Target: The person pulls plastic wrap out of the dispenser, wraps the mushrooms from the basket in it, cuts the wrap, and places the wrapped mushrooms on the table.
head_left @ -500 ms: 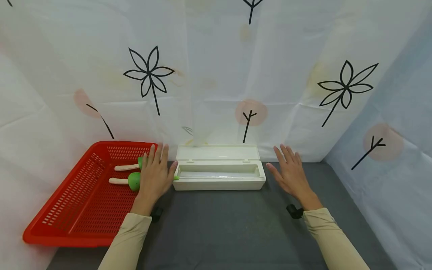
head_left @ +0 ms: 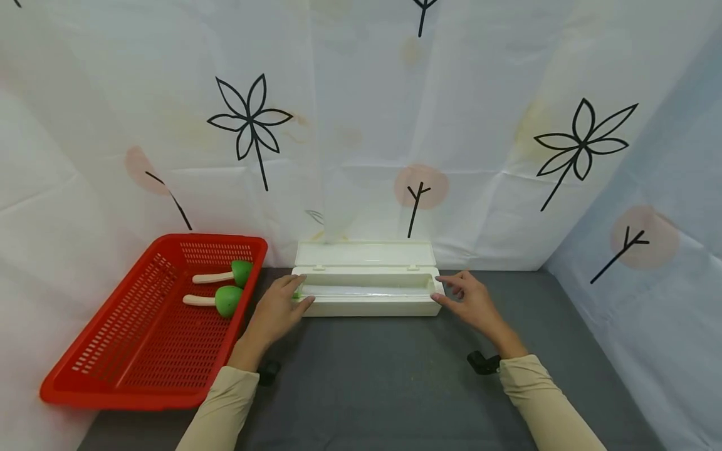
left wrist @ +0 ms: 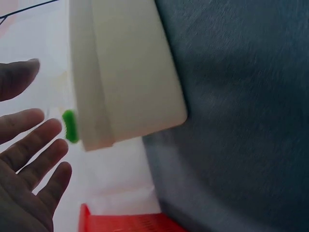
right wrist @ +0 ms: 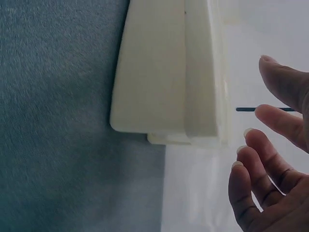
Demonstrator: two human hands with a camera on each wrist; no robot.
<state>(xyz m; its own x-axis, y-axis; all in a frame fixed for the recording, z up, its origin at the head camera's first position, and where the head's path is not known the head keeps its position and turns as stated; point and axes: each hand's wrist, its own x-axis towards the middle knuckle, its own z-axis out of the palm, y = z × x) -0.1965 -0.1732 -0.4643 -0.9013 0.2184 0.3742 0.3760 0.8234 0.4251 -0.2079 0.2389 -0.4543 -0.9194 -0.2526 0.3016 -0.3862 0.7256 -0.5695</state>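
A long white cling film dispenser (head_left: 372, 308) stands at the back of the table, its lid (head_left: 365, 254) raised toward the wall. Inside lies a clear, shiny roll (head_left: 366, 291). A small green piece (left wrist: 70, 126) sits at its left end. My left hand (head_left: 276, 313) hovers over the left end, thumb and fingers parted; in the left wrist view they hold nothing. At the opposite end is my right hand (head_left: 470, 304), its thumb and forefinger apart near the rim. The right wrist view shows its fingers (right wrist: 264, 147) loosely bent, with a gap to the dispenser.
A red perforated basket (head_left: 141, 401) stands on the left, close to my left forearm. Two green-topped pieces with pale stems (head_left: 225, 302) lie in it. Grey cloth (head_left: 372, 382) covers the table, and white printed fabric (head_left: 350, 138) hangs behind and along the sides.
Both hands have come inward and down, from flat with fingers pointing forward to the two ends of the dispenser. The fingers now bend inward. Dispenser and basket have stayed put.
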